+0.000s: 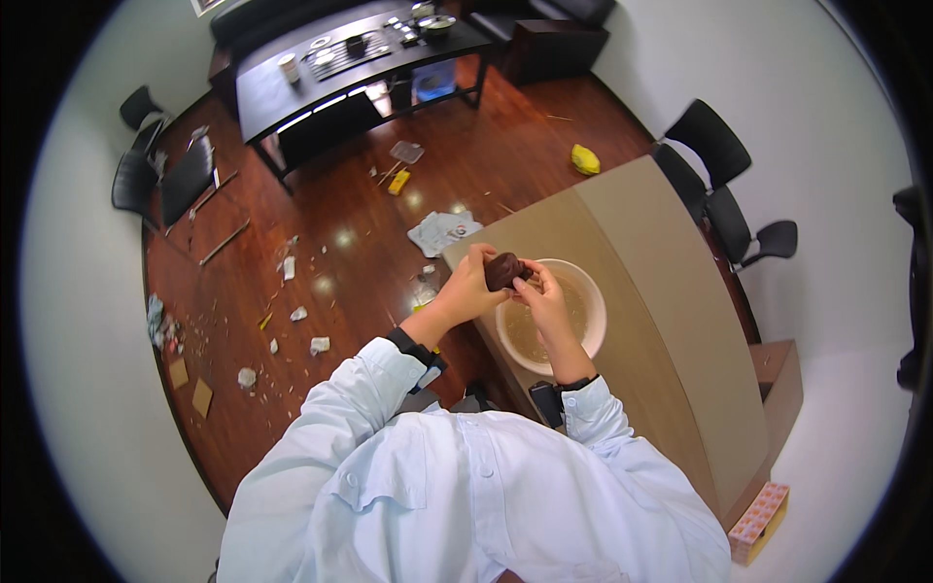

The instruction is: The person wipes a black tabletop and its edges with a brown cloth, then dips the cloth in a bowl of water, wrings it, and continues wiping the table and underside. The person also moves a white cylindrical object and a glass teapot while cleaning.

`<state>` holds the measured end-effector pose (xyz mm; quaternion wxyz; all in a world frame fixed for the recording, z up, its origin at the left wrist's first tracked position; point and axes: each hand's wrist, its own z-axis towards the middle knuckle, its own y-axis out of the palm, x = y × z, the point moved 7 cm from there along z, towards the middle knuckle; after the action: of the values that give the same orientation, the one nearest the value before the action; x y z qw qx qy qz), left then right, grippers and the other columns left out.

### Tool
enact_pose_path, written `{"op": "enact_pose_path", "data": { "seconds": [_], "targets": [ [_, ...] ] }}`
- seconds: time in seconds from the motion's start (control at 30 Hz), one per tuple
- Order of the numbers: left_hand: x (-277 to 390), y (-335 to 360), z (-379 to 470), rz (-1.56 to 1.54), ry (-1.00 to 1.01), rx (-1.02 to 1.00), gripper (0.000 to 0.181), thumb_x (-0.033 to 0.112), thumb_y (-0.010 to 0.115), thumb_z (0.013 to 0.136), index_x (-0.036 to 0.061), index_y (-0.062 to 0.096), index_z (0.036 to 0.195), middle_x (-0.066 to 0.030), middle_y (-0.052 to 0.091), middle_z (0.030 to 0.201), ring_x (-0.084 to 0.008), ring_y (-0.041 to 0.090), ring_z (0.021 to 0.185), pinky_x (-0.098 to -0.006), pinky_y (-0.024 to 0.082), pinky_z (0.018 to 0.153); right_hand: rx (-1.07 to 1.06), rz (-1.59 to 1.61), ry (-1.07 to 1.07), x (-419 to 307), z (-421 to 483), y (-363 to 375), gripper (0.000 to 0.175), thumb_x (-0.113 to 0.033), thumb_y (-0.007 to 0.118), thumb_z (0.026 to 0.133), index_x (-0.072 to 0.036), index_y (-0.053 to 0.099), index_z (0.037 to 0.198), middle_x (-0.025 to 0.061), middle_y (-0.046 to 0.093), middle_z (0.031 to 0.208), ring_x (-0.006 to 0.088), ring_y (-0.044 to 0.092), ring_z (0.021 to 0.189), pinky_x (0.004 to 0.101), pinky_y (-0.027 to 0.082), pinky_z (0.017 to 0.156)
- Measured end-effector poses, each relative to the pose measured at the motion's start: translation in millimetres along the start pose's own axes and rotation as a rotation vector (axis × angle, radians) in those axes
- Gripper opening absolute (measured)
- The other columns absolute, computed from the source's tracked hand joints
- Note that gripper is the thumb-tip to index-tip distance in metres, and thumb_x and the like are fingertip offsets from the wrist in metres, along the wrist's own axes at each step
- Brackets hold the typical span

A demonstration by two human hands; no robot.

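Note:
Both my hands hold one small dark brown, rounded object [503, 271], whose kind I cannot tell, just over the left rim of a basin. My left hand [470, 288] grips it from the left, with the thumb below and the fingers above. My right hand [541, 291] touches its right end with thumb and fingertips. The pale round basin [599, 313] stands on a light brown counter [641, 364] and holds cloudy, brownish water. Dark bands with small devices are on both wrists.
Past the counter's left edge, litter lies on the wooden floor, with a white plastic bag [441, 232] near the corner. A yellow bag [585, 159] lies beyond the far end. A black table [262, 95] carries a tea tray. Black chairs [707, 146] stand at right, others at left.

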<state>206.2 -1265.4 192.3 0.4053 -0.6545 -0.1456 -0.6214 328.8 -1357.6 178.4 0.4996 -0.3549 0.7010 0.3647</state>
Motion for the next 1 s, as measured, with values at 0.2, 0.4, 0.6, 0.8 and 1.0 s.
{"op": "enact_pose_path", "data": {
  "seconds": [0.2, 0.4, 0.6, 0.8, 1.0],
  "targets": [
    [-86.3, -128.7, -35.9, -0.447, -0.304, 0.222, 0.043, 0.012, 0.069, 0.088, 0.0023, 0.047, 0.123, -0.0111, 0.059, 0.114, -0.0187, 0.059, 0.104, -0.0319, 0.049, 0.089, -0.083, 0.017, 0.010, 23.9, 43.3, 124.5, 0.025, -0.001, 0.055, 0.095, -0.005, 0.062, 0.118, 0.0049, 0.066, 0.107, 0.0114, 0.063, 0.095, 0.0256, 0.054, 0.077],
    [-153.0, -263.2, -99.0, -0.852, -0.516, 0.629, 0.021, 0.013, 0.053, 0.096, 0.0115, 0.058, 0.117, -0.0020, 0.065, 0.112, -0.0180, 0.062, 0.103, -0.0432, 0.053, 0.084, -0.258, -0.107, -0.106, 21.6, 70.1, 258.8, 0.027, 0.004, 0.053, 0.092, -0.005, 0.064, 0.115, 0.0052, 0.065, 0.111, 0.0121, 0.062, 0.098, 0.0258, 0.051, 0.083],
    [-148.2, -357.9, -140.1, -1.079, -0.309, 0.883, 0.020, 0.009, 0.045, 0.099, 0.0102, 0.056, 0.116, -0.0051, 0.064, 0.114, -0.0190, 0.062, 0.105, -0.0378, 0.051, 0.093, -0.630, -0.353, -0.094, 25.4, 68.0, 371.8, 0.059, -0.011, 0.066, 0.090, -0.010, 0.044, 0.145, 0.0061, 0.054, 0.131, 0.0164, 0.053, 0.119, 0.0306, 0.042, 0.102],
    [-140.0, -400.6, -136.5, -1.183, -0.076, 0.780, 0.027, 0.005, 0.041, 0.099, 0.0056, 0.054, 0.122, -0.0088, 0.063, 0.117, -0.0201, 0.062, 0.105, -0.0353, 0.051, 0.094, -0.858, -0.623, -0.347, 29.3, 67.6, 450.6, 0.080, -0.023, 0.073, 0.086, -0.010, 0.030, 0.153, 0.0146, 0.028, 0.151, 0.0265, 0.029, 0.142, 0.0374, 0.028, 0.115],
    [-153.7, -429.5, -125.3, -1.191, -0.114, 0.789, 0.028, 0.004, 0.038, 0.100, 0.0057, 0.053, 0.124, -0.0106, 0.062, 0.119, -0.0217, 0.062, 0.109, -0.0371, 0.051, 0.096, -0.818, -0.417, -0.287, 36.9, 105.0, 501.0, 0.061, -0.028, 0.079, 0.080, -0.005, 0.054, 0.130, 0.0143, 0.050, 0.134, 0.0278, 0.044, 0.127, 0.0395, 0.036, 0.107]
  ]
}}
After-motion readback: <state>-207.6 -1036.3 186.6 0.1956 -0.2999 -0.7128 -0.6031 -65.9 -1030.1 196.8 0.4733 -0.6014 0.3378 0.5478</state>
